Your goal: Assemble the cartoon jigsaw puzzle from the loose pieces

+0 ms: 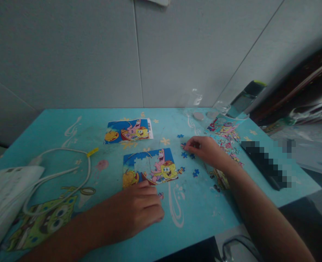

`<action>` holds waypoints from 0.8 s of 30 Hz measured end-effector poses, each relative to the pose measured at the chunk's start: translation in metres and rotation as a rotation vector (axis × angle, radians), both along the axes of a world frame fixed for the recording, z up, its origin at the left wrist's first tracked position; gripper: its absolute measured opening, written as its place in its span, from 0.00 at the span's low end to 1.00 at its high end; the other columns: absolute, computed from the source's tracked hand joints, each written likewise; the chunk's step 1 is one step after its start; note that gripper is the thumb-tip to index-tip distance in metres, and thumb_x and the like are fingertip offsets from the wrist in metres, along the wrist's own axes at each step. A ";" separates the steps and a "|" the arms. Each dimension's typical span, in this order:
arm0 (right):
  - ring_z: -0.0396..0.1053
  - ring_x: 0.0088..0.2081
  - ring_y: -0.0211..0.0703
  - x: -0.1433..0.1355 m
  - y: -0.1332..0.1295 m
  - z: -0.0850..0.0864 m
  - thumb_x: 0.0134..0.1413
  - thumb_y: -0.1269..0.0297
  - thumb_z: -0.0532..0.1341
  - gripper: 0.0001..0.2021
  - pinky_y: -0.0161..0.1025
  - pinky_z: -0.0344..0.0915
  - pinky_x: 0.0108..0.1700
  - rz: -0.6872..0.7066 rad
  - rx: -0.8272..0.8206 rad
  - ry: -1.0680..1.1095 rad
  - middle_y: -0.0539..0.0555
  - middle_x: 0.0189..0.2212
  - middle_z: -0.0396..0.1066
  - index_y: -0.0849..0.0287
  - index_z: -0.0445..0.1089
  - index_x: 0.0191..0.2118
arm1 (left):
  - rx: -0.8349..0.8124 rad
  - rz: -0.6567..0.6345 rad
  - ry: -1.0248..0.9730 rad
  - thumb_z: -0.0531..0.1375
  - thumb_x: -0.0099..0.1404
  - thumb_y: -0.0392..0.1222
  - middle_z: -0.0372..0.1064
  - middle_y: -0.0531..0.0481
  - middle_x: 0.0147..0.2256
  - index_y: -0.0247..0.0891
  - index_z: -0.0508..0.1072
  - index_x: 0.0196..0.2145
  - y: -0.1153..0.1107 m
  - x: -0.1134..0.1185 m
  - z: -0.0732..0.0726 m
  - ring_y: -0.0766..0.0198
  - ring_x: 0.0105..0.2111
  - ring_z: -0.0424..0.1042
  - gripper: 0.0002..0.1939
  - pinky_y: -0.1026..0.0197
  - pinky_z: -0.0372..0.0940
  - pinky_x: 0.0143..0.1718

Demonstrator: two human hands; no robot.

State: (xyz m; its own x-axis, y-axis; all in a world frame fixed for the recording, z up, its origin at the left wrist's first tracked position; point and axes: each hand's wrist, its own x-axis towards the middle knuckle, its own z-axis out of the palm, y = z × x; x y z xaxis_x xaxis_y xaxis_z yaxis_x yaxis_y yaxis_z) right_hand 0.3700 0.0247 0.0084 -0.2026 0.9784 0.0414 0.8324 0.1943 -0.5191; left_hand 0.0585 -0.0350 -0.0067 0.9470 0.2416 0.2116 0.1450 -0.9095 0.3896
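Note:
A partly assembled cartoon jigsaw puzzle (pixel 165 165) lies on the table, with a gap in its middle where the table shows. My left hand (pixel 141 207) rests at the puzzle's lower edge, fingers loosely bent and fingertips at the pieces there. To the right, my right hand (pixel 206 149) pinches a small puzzle piece (pixel 183 146) between thumb and forefinger. Several loose blue pieces (pixel 195 173) lie around and below that hand. One more piece (pixel 161 195) sits beside my left fingers. Behind the puzzle is a reference picture card (pixel 130 131) with the same cartoon.
At the right are a pile of mixed pieces (pixel 229 143), a printed bag (pixel 222 125), a dark bottle (pixel 246 98), clear containers (pixel 195 97) and a long black object (pixel 264 165), partly pixelated. A white cable (pixel 89 171) and a white box-like object (pixel 10 196) occupy the left.

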 end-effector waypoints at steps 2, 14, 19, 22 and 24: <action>0.68 0.27 0.39 0.003 0.001 0.001 0.60 0.57 0.61 0.11 0.36 0.59 0.30 -0.036 0.021 -0.006 0.51 0.26 0.75 0.59 0.77 0.35 | 0.003 -0.007 0.004 0.55 0.73 0.34 0.72 0.53 0.34 0.41 0.73 0.36 -0.001 0.000 0.000 0.63 0.36 0.68 0.09 0.57 0.58 0.49; 0.69 0.28 0.39 0.006 -0.001 0.003 0.58 0.58 0.64 0.10 0.36 0.61 0.31 0.009 -0.045 0.041 0.51 0.28 0.75 0.57 0.77 0.39 | 0.061 -0.020 0.029 0.54 0.73 0.32 0.71 0.52 0.34 0.39 0.71 0.35 0.003 0.003 0.004 0.62 0.34 0.65 0.10 0.56 0.57 0.43; 0.70 0.29 0.40 0.006 -0.004 -0.002 0.54 0.58 0.67 0.09 0.37 0.64 0.33 0.105 -0.124 0.043 0.49 0.27 0.74 0.54 0.77 0.39 | 0.069 -0.016 0.027 0.52 0.74 0.32 0.70 0.51 0.34 0.39 0.71 0.36 0.003 0.003 0.003 0.61 0.33 0.64 0.10 0.56 0.56 0.41; 0.70 0.28 0.39 0.007 -0.005 -0.004 0.53 0.59 0.68 0.08 0.37 0.63 0.32 0.113 -0.123 0.030 0.48 0.27 0.74 0.54 0.77 0.39 | 0.068 -0.018 0.031 0.51 0.74 0.32 0.70 0.51 0.34 0.39 0.71 0.36 0.003 0.003 0.002 0.61 0.34 0.64 0.11 0.55 0.56 0.41; 0.70 0.29 0.39 0.008 -0.005 -0.003 0.54 0.59 0.67 0.07 0.36 0.63 0.33 0.134 -0.139 0.041 0.48 0.28 0.75 0.54 0.77 0.38 | 0.058 -0.013 0.023 0.51 0.74 0.32 0.70 0.51 0.34 0.39 0.71 0.35 0.003 0.003 0.002 0.62 0.34 0.64 0.11 0.55 0.56 0.41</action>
State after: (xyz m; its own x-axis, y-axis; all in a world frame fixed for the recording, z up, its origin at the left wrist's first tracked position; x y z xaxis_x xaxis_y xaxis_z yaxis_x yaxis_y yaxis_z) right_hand 0.3777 0.0199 0.0057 -0.3326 0.9396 -0.0810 0.7816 0.2266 -0.5812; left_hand 0.0614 -0.0324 -0.0051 0.9547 0.2173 0.2031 0.1415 -0.9324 0.3326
